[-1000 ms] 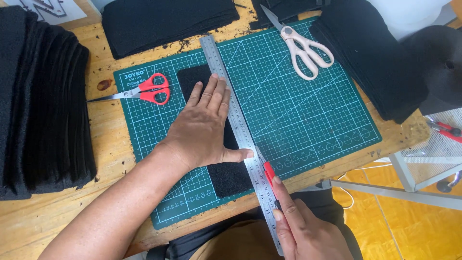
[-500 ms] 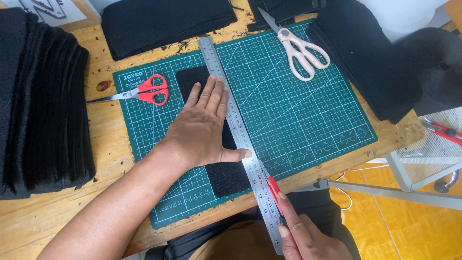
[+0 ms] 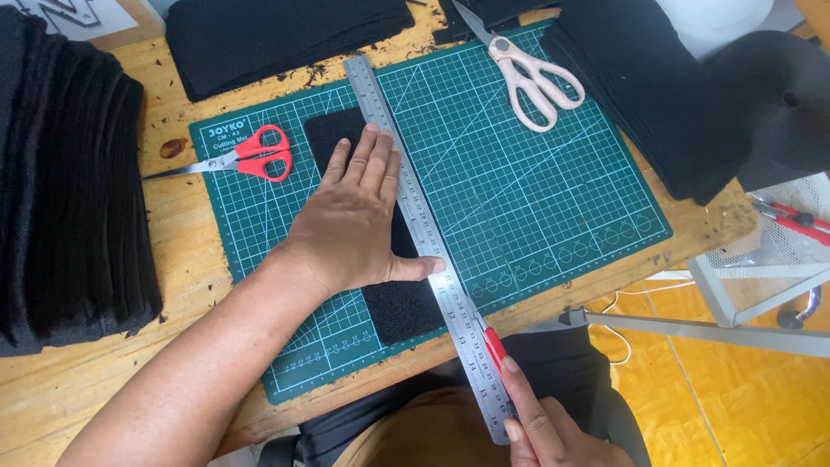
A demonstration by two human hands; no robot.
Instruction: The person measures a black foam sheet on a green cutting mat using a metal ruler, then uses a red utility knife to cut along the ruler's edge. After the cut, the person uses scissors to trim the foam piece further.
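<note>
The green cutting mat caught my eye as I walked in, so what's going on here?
A person's left hand presses a steel ruler flat over a black felt piece on the green cutting mat. The right hand holds a red cutter against the ruler's edge, near the mat's front edge.

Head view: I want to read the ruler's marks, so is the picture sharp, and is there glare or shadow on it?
Head view: even daylight, no motion blur; the steel ruler shows sheen but no blown-out glare; the left hand casts a faint shadow on the black felt piece; the right hand is cropped at the bottom edge.
</note>
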